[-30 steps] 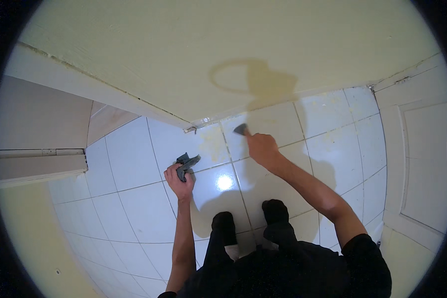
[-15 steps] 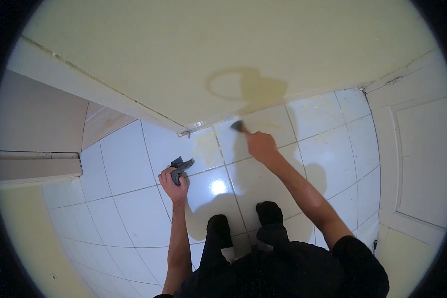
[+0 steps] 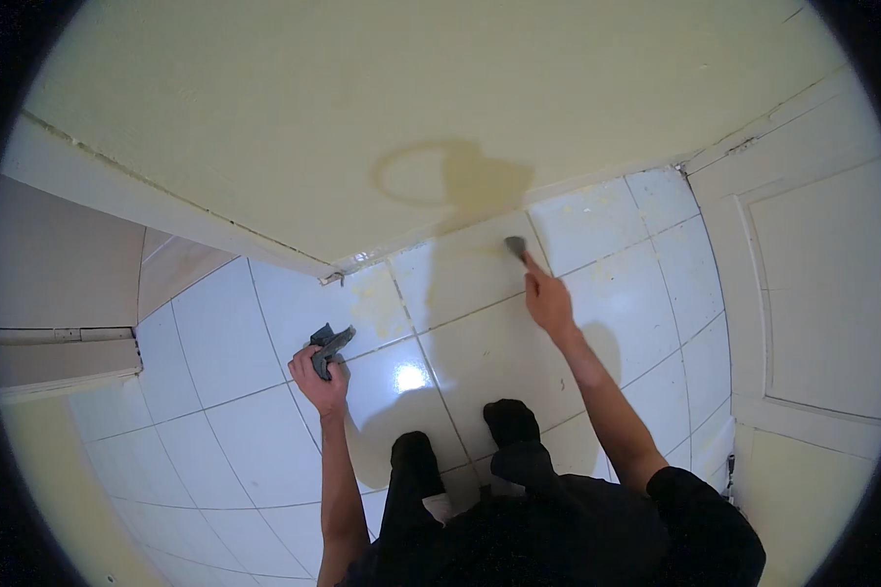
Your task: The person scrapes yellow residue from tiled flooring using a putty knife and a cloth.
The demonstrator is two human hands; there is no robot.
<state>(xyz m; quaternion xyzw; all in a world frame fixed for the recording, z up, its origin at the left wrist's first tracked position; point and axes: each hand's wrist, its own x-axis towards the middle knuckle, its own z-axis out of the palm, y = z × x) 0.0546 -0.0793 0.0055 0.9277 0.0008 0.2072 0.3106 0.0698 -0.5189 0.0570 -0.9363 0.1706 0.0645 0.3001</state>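
Observation:
My right hand (image 3: 550, 305) is closed round the handle of a scraper (image 3: 516, 248). Its broad grey blade is over a white floor tile, a little out from the foot of the wall; whether it touches the tile is hard to tell. Lower to the left, my left hand (image 3: 315, 383) grips a dark grey cloth (image 3: 325, 362), folded with one stiff-looking strip sticking out. Pale yellow smears (image 3: 380, 301) mark the tile just beyond the cloth. More yellow residue (image 3: 597, 203) spots the tiles right of the scraper.
A cream wall (image 3: 294, 117) rises ahead, ending at a corner beside a doorway on the left. On the right stands a white panelled door (image 3: 822, 293). My feet in black socks (image 3: 511, 423) are on the tiles between my arms. Shadows fall across floor and wall.
My right hand has carried the scraper to the right across the tile and slightly away from the wall. The left hand keeps its hold on the cloth. The whole view has shifted slightly.

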